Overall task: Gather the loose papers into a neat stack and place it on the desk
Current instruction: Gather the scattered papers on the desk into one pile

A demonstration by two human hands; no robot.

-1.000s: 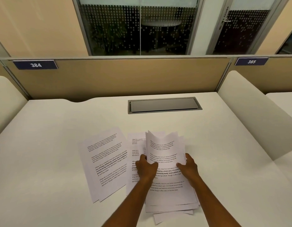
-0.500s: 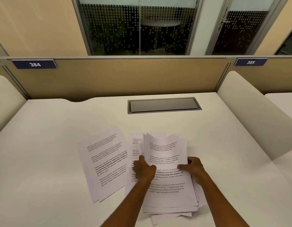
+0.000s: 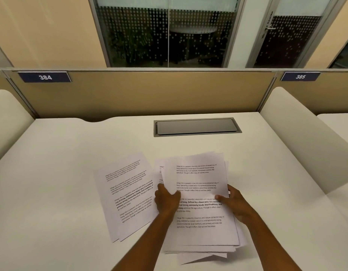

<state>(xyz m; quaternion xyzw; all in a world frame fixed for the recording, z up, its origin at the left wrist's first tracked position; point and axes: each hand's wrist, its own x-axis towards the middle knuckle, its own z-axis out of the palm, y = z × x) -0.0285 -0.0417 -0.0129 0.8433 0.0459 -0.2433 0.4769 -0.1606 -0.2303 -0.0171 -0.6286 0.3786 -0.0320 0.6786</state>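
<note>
1. Gripping the left edge of a thick, uneven bundle of papers, the left hand has its thumb curled over the top sheet and its other fingers hidden beneath.
2. Across from it, the right hand holds the bundle's right edge, thumb pressed on the printed page and fingers tucked under the sheets.
3. Between the two hands the bundle sits in front of the person, its far end seeming slightly raised and its near end resting on the desk; whether the middle is lifted cannot be told.
4. Sheets at the bottom of the bundle are not squared: several corners stick out at the near edge, and one sheet pokes out on the left, behind the left hand.
5. Just left of the bundle, two more printed sheets lie flat on the desk, overlapping and turned at an angle, untouched by either hand.
6. Farther back, a grey cable hatch is set into the desk.
7. Behind that stands a tan divider panel carrying a label reading 384, with another reading 385 to the right.
</note>
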